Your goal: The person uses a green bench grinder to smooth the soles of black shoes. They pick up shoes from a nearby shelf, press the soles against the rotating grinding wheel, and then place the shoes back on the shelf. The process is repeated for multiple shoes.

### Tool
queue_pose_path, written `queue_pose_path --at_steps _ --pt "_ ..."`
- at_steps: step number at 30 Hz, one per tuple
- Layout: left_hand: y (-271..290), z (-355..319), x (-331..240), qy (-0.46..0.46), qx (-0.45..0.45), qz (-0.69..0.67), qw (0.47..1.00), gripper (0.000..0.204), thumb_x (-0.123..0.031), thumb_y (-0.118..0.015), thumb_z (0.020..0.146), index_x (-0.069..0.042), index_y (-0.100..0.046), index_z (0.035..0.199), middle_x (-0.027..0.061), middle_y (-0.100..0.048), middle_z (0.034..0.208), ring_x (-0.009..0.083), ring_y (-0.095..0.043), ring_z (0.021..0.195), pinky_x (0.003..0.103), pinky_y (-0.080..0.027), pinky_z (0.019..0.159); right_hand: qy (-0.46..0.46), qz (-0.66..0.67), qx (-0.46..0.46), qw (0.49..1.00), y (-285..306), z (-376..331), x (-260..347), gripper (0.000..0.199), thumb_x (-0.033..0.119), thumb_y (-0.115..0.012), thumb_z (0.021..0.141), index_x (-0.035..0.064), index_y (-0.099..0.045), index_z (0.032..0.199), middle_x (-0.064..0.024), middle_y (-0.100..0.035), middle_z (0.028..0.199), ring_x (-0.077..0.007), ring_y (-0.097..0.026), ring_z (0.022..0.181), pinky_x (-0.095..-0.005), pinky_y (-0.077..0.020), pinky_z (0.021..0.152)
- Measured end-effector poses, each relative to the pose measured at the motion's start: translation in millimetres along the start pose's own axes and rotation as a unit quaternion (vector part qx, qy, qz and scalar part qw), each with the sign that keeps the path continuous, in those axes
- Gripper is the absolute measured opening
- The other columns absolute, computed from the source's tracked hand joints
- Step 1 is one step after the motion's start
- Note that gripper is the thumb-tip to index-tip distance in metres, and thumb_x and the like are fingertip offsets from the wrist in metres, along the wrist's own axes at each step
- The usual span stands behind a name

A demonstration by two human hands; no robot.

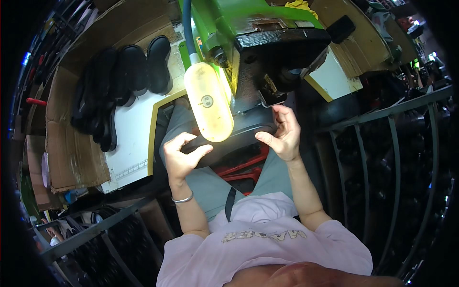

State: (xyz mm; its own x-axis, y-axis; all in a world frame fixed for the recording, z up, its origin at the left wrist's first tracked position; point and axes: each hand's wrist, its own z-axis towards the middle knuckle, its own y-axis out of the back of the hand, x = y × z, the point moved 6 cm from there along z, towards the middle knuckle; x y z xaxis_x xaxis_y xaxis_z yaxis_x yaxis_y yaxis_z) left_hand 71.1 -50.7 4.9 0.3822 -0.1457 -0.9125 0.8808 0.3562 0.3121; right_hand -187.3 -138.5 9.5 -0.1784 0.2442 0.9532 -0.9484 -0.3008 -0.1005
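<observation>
Both my hands hold a black shoe sole (248,133) crosswise under the head of a green machine (224,19). My left hand (182,154) grips its left end between thumb and fingers. At the right end, my right hand (283,133) pinches the sole, with the fingertips close to a small metal part (272,98) on the dark machine head. A lit yellow lamp (209,103) hangs in front and hides part of the sole. I cannot tell whether the sole touches the machine.
Several black soles (160,64) lie heaped on a white yellow-edged table (129,153) at the left, walled by cardboard (71,158). Another dark piece (341,28) rests at the back right. Metal rack rails (392,112) stand on the right and lower left (91,234).
</observation>
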Motion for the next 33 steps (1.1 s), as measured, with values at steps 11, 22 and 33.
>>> queue_pose_path --at_steps 11,22,33 --pt "-48 15 -12 0.036 0.058 -0.081 0.994 0.020 -0.007 -0.071 0.078 0.004 -0.067 0.094 0.0112 -0.067 0.072 0.0146 -0.061 0.060 0.027 -0.049 0.062 0.036 0.008 0.039 0.999 13 2 16 0.060 -0.003 -0.081 0.073 -0.0010 -0.048 0.123 -0.0086 -0.060 0.111 -0.0160 -0.060 0.101 -0.0298 -0.0511 0.089" --pt "-33 7 -12 0.019 -0.092 -0.004 0.996 0.007 -0.003 -0.062 0.085 0.003 -0.063 0.086 0.0107 -0.061 0.064 0.0114 -0.057 0.054 0.027 -0.045 0.053 0.044 -0.036 0.041 0.998 8 -1 13 0.062 0.002 -0.084 0.070 -0.0006 -0.051 0.122 -0.0078 -0.060 0.111 -0.0153 -0.059 0.102 -0.0290 -0.0491 0.090" --pt "-40 30 -106 -0.167 -0.002 0.167 0.972 0.044 -0.031 -0.088 0.066 -0.001 -0.069 0.093 0.0112 -0.069 0.083 0.0252 -0.067 0.072 0.033 -0.053 0.068 -0.018 0.126 -0.067 0.990 25 -2 3 0.060 0.007 -0.081 0.077 -0.0026 -0.046 0.124 -0.0119 -0.056 0.116 -0.0177 -0.054 0.107 -0.0310 -0.0438 0.096"
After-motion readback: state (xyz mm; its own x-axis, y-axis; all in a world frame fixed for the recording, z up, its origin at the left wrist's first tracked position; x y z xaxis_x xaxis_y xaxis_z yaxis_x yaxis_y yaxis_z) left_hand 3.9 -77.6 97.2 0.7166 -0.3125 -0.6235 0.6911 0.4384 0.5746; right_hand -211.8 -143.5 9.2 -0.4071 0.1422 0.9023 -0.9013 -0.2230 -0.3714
